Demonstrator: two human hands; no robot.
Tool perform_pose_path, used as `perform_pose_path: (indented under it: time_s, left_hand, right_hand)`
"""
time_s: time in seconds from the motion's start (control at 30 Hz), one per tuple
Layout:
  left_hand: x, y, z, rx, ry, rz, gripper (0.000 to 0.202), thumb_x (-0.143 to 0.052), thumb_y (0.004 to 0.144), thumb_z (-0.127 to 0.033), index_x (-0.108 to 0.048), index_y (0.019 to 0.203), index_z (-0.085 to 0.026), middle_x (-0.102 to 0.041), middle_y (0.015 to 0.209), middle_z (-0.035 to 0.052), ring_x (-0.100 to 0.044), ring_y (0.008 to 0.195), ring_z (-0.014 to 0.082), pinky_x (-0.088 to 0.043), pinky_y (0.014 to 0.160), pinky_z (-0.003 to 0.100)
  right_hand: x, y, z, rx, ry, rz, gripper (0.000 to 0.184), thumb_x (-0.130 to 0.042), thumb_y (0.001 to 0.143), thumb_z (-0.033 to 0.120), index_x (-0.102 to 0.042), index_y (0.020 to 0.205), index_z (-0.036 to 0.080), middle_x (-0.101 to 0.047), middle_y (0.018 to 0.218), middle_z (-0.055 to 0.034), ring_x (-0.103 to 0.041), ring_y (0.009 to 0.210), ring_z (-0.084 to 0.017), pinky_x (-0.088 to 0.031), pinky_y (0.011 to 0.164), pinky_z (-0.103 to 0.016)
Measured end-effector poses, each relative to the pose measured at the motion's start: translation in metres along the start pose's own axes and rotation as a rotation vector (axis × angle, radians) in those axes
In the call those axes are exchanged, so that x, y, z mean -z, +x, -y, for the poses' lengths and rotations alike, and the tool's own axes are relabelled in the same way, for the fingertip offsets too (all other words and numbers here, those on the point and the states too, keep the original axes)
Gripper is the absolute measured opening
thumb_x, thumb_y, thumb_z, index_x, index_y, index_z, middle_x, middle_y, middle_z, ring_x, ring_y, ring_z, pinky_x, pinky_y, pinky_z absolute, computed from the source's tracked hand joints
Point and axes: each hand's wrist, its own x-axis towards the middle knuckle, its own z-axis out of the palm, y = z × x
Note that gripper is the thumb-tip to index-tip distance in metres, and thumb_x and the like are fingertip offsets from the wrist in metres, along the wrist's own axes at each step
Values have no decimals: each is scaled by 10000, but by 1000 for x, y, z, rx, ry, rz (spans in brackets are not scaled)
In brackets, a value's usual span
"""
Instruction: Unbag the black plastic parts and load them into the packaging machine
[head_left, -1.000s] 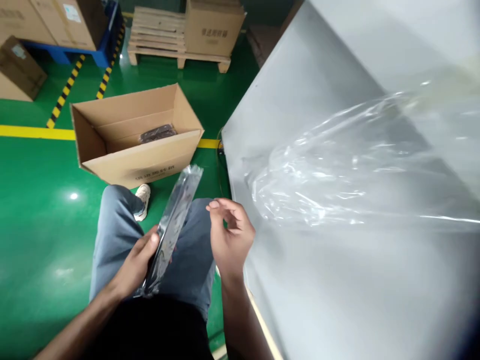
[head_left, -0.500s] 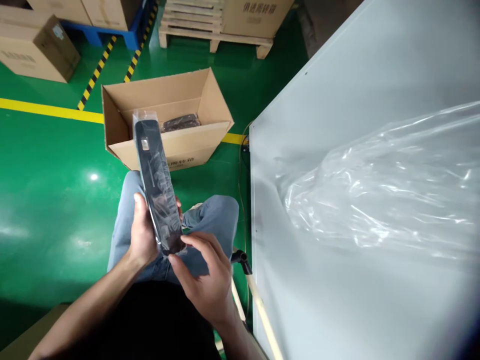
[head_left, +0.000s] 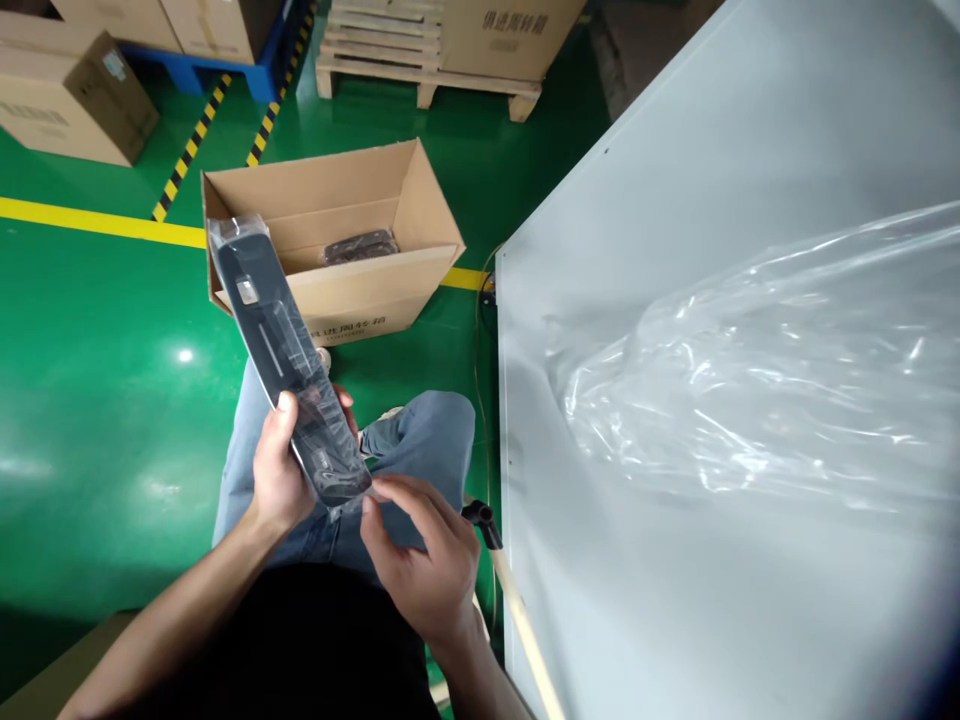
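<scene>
Left hand (head_left: pixel 283 475): look, gripping the dark part (head_left: pixel 264 315) by its near half.
Right hand (head_left: pixel 427 560): fingertips nearly together at the near end, maybe pinching film (head_left: pixel 332 435).
Dark part: tilted above the lap (head_left: pixel 431 435), far end against the open carton (head_left: pixel 375 295).

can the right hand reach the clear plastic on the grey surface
Likely yes: nothing visible blocks the right hand from the clear plastic, though that hand is busy at the wrapped part.

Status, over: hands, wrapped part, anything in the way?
Left hand gripping film-wrapped dark part. Right hand at its near end, pinch unclear. Open carton beyond; nothing seen blocking either hand.
</scene>
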Motion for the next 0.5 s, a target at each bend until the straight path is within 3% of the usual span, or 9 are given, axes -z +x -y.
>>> perform_pose_path:
  time_s: [0.17,0.37,0.43,0.5]
  left_hand:
    - [3,3,1,-3,31,-30,527,-721,855,-686,-743,971,-172,-761,936,81,-714,751,197,-612,642,287]
    - [3,6,0,-37,119,-41,330,-755,855,-478,-727,906,-154,-770,904,80,-719,697,202,-612,601,304]
    - [6,8,-2,-68,137,-58,321,-767,842,-465,-718,911,-155,-775,899,83,-723,700,210,-614,613,311]
    - [13,12,-7,-118,166,-103,324,-802,800,-449,-717,911,-156,-771,857,73,-709,662,200,-597,587,292]
  right_hand:
    - [6,1,-5,-53,85,16,149,-687,923,128,-729,967,264,-820,916,-43,-801,817,-206,-679,763,-331]
    - [-5,-10,-11,-205,194,-110,86,-647,970,191,-691,998,259,-795,924,-56,-775,861,-214,-654,784,-361]
    - [-7,-10,-14,-292,221,-178,61,-629,992,245,-688,978,251,-786,910,-62,-767,860,-218,-645,776,-363]
    - [-2,-7,-21,-384,278,-334,124,-583,1015,286,-664,933,241,-768,874,-50,-755,800,-208,-634,729,-354]
